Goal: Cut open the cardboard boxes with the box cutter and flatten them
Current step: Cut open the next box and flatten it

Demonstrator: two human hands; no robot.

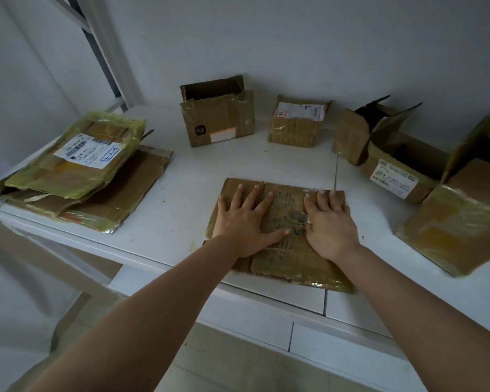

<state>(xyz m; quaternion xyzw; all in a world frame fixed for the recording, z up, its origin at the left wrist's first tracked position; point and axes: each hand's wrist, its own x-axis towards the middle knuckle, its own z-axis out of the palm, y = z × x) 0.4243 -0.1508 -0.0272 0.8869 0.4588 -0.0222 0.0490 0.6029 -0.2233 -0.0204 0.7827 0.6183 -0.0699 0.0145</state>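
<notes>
2 hands (pixel 245 219) (pixel 330 222) press flattened box (pixel 283 258) overhanging table (pixel 181 210) edge.

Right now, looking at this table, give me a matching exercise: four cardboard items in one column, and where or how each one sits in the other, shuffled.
Things:
1. flattened box
2. flat stack
3. logo box
4. small box

States:
A. far side, top flaps open
B. left edge of the table, labelled piece on top
C. under both hands, near edge
D. far side, closed, white label on top

Pairs: 1-C, 2-B, 3-A, 4-D
</notes>
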